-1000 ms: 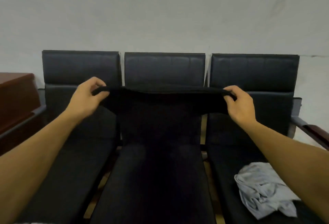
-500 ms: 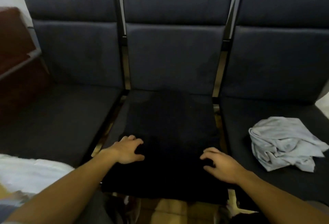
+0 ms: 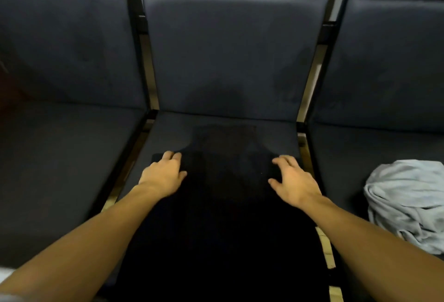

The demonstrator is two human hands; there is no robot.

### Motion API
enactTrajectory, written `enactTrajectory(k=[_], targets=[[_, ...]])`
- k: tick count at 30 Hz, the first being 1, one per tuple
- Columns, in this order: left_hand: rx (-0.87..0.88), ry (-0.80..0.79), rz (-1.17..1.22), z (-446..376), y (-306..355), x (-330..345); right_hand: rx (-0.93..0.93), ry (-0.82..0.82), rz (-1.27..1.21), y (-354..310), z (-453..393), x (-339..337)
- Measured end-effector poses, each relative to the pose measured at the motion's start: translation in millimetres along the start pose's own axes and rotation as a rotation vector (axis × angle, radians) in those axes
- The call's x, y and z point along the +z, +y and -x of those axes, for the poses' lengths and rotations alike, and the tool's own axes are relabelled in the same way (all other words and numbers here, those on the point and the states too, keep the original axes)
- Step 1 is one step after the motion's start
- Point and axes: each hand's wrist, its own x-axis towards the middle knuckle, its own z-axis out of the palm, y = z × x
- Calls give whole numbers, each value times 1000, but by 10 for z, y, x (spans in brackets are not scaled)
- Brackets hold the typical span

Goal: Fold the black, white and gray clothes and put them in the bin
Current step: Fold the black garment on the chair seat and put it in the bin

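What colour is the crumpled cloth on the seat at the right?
Light gray, seen in the head view.

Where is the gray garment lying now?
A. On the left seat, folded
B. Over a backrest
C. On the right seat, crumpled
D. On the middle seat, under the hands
C: the gray garment lies crumpled on the right seat, while both hands rest on the black garment on the middle seat.

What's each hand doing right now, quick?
Left hand: open, fingers resting on the black garment.
Right hand: open, fingers spread on the same garment.
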Motion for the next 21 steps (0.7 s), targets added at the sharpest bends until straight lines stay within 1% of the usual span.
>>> enactTrajectory(k=[2,4,6,8,10,12,13,15,17,21], targets=[[1,-33,46,-205,-70,68,98,-33,-58,-43,-216,49],[11,-6,105,-319,-111,126,149,-29,-86,-66,-315,78],[-26,15,220,-416,-143,124,180,-32,-140,-79,-371,61],[-66,-22,360,-455,-149,85,212,-74,-235,-76,-398,47],[-79,-63,519,-482,-158,29,241,-114,-393,-81,-444,35],[-95,-70,719,-502,-145,-144,267,-104,-701,-136,-484,-87],[-109,-48,822,-530,-158,-277,261,-71,-857,-174,-510,-189],[-109,9,989,-551,-183,-676,177,38,-1020,-305,-524,-544],[-70,80,1119,-524,-176,-1129,75,181,-1088,-452,-522,-940],[73,265,1253,-200,-100,-2175,-98,455,-1125,-666,-304,-1826]])
